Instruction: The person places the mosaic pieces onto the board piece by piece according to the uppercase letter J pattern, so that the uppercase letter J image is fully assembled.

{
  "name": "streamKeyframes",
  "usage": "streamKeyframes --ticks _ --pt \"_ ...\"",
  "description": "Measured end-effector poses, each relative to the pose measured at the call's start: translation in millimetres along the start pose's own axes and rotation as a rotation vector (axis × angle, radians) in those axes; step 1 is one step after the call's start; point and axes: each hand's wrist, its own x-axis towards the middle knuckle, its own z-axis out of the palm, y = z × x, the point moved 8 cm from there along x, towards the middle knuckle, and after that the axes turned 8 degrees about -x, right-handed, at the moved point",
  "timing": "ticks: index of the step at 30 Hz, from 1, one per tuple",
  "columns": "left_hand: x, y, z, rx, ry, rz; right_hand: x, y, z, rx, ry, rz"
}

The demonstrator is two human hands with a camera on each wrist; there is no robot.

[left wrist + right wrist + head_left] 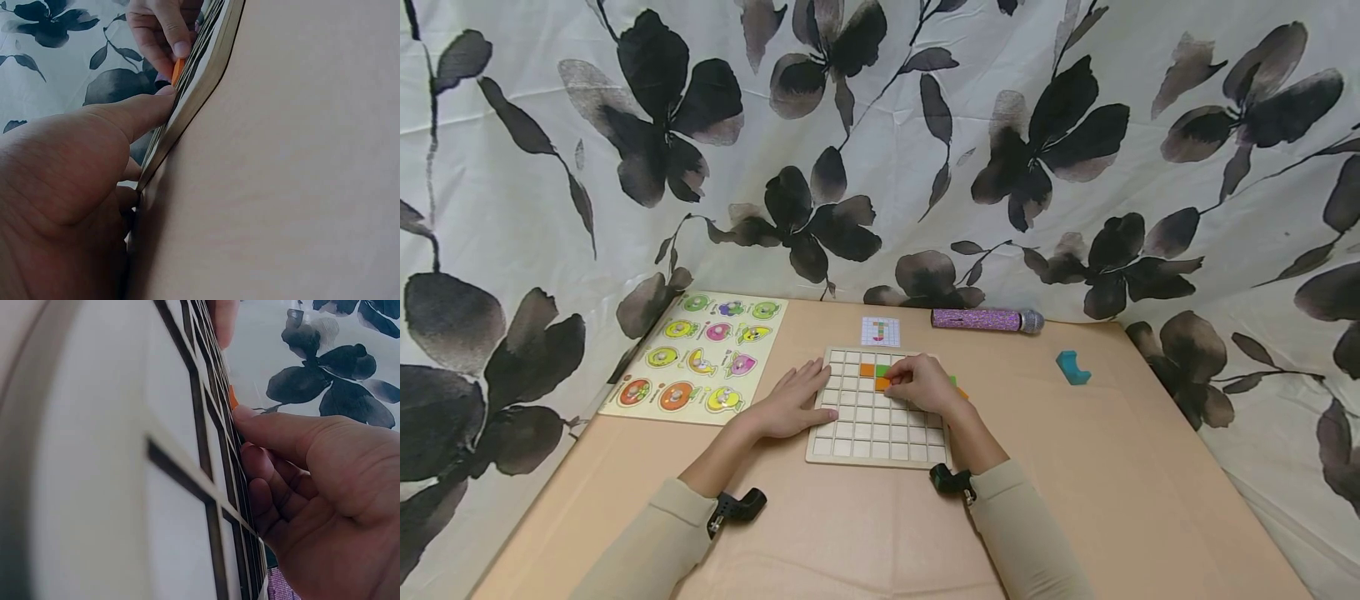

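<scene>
A pale wooden grid board with white square cells lies on the table. My left hand rests along its left edge, fingers extended and the thumb over the rim; the left wrist view shows that thumb at the board's side. Over the upper part of the grid, my right hand pinches an orange tile between thumb and fingertips, down at the board's surface. Another orange tile and a green tile sit in cells beside those fingertips. More green and orange shows just past the right hand, mostly hidden by it.
Behind the board lies a small pattern card with a coloured figure on a grid. A purple glittery tube is at the back edge, a teal curved piece to the right. A fruit picture sheet lies left, before a floral curtain.
</scene>
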Motion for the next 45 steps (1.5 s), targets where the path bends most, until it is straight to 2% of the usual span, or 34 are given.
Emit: streamKeyframes --ticks 27,38,45 --pt "0.7 -3.9 0.6 0.016 -0.005 0.000 -1.2 -4 -2 0.009 -0.003 -0.006" --pt "1.3 -2.8 -0.1 0.022 0.006 0.011 -6.5 -19 -19 0.036 0.024 -0.032" --pt "0.5 -2.5 0.2 0.013 0.006 0.008 -11.3 -18 -38 0.022 0.074 -0.019"
